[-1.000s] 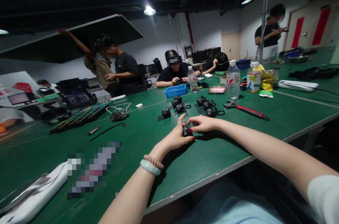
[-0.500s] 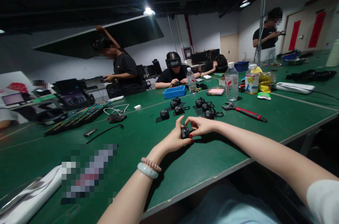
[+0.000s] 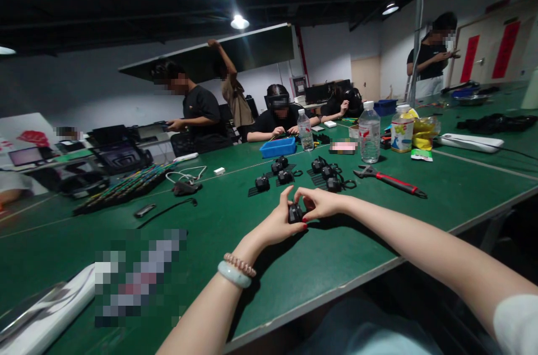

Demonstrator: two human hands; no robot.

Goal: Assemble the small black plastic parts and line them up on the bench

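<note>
Both of my hands meet over the green table (image 3: 344, 254) and pinch one small black part (image 3: 295, 213). My left hand (image 3: 278, 222), with two bracelets on the wrist, grips it from the left. My right hand (image 3: 320, 203) holds it from the right, fingers curled over its top. Just beyond lie several more small black parts (image 3: 286, 176), some with cable loops, in two loose groups (image 3: 330, 173).
A red-handled wrench (image 3: 390, 180) lies to the right. Water bottles (image 3: 370, 132), a yellow-labelled bottle (image 3: 402, 129) and a blue bin (image 3: 277, 146) stand further back. A bundle of coloured cables (image 3: 126, 187) lies at left. Other people work at the far side; one carries a large dark panel (image 3: 210, 55).
My hands keep their grip on the black part and turn it slightly. In the background the person carrying the dark panel has walked to the right.
</note>
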